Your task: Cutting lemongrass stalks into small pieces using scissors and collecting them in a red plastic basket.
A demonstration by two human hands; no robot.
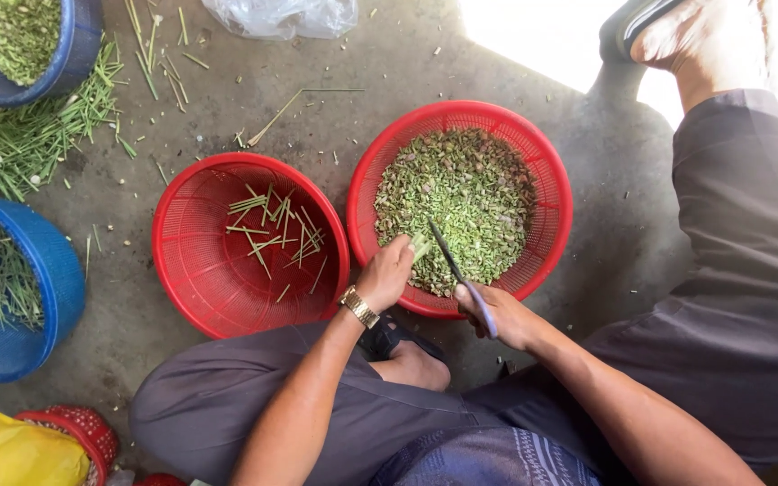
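Note:
My left hand (387, 273) wears a gold wristwatch and pinches a short green stalk piece (420, 247) over the near rim of the right red basket (555, 180). My right hand (500, 317) grips a knife (447, 255) with a lilac handle; its dark blade points up toward the stalk piece. That basket is filled with small chopped green pieces (465, 200). The left red basket (193, 245) next to my left hand holds several thin green stems (276, 227).
Two blue baskets stand at the left: one (56, 270) with long stems, one (74, 49) at top left with chopped greens. Loose green stalks (29, 135) lie on the concrete floor. A clear plastic bag (281, 16) is at the top. My legs and sandalled foot (677, 31) fill the right.

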